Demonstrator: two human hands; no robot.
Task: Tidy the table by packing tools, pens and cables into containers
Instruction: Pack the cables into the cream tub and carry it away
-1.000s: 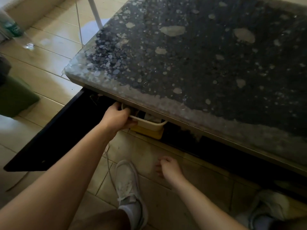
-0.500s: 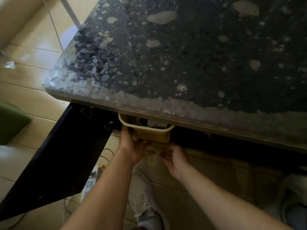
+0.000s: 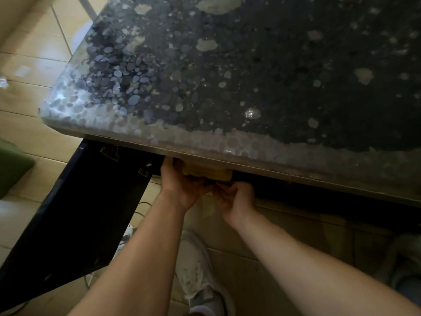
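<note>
Both hands, left hand [image 3: 182,188] and right hand [image 3: 237,201], are gripping the yellow bin [image 3: 207,173] under the table [image 3: 227,147]. Next, probably, sliding it fully underneath.

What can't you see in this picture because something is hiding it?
All in the head view:
- Inside of the yellow bin: hidden by the table edge above it.
- Left hand and right hand fingers: partly under the bin and in shadow.
- Space under the table: too dark.
- Power strip: mostly behind the black panel and left arm.
- Shoe: cut off at the bottom edge.
</note>
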